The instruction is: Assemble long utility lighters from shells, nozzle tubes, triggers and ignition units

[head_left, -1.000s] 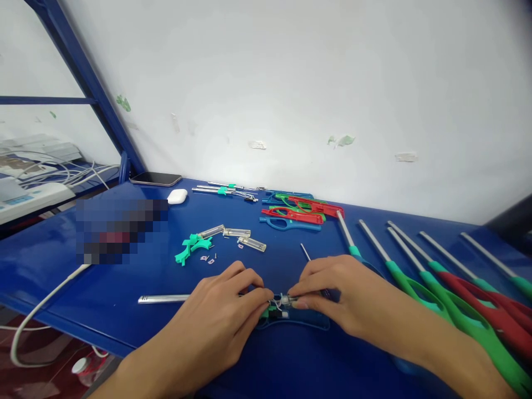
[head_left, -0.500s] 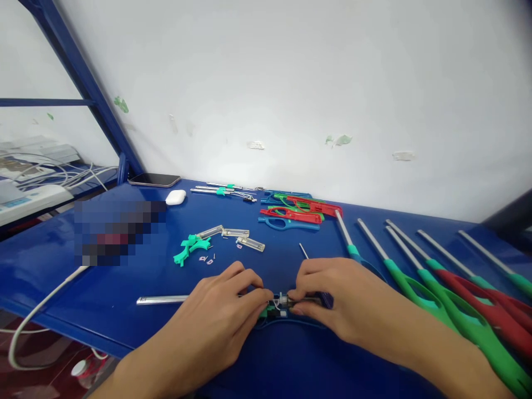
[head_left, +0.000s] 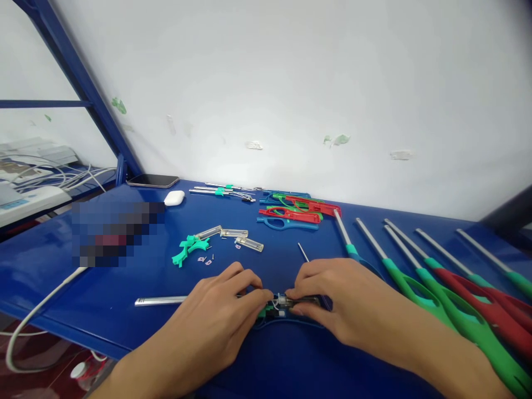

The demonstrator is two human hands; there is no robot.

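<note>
An opened blue lighter shell [head_left: 286, 321] lies on the blue table between my hands, with a metal tube [head_left: 160, 301] sticking out to the left. My left hand [head_left: 220, 310] is closed on the shell's left part, its fingertips beside a thin white wire and a green piece. Thumb and fingers of my right hand [head_left: 332, 299] pinch a clear fuel tank [head_left: 301, 301] at the shell's right part. Behind my right hand lies a thin metal rod [head_left: 303, 252], its near end hidden.
Clear tanks [head_left: 249, 244], green triggers [head_left: 191, 249] and tiny parts lie behind my left hand. Coloured shells [head_left: 288, 223] and metal tubes [head_left: 208, 190] are near the wall. Several long lighters [head_left: 432, 299] line the right side. A phone [head_left: 153, 180] and white case [head_left: 174, 198] sit back left.
The view has shifted very slightly. Both hands keep nearly the same places and grips.
</note>
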